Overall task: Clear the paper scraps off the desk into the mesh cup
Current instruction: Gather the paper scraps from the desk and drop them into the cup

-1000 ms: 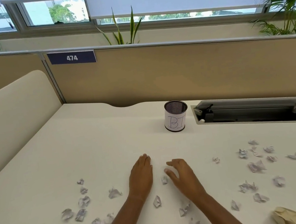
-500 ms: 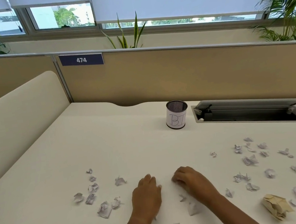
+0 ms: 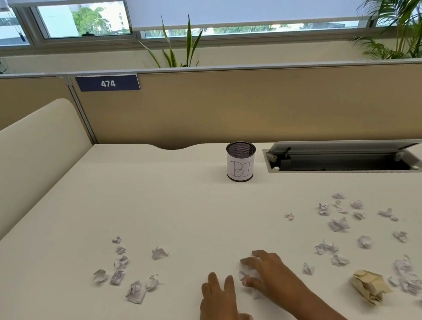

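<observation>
Paper scraps (image 3: pixel 135 292) litter the surface (image 3: pixel 157 207) on both sides, one scrap (image 3: pixel 245 275) gripped in the curled fingers of the right hand (image 3: pixel 271 278) while the left hand (image 3: pixel 219 311) lies flat and open beside it, and the mesh cup (image 3: pixel 241 165) stands upright well ahead, nearly straight beyond the right hand.

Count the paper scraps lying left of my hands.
8 scraps, clustered on the desk left of the left hand: three in a column at the back, one right of them, two at the left edge, two nearest me. More may be hidden under that hand.
</observation>
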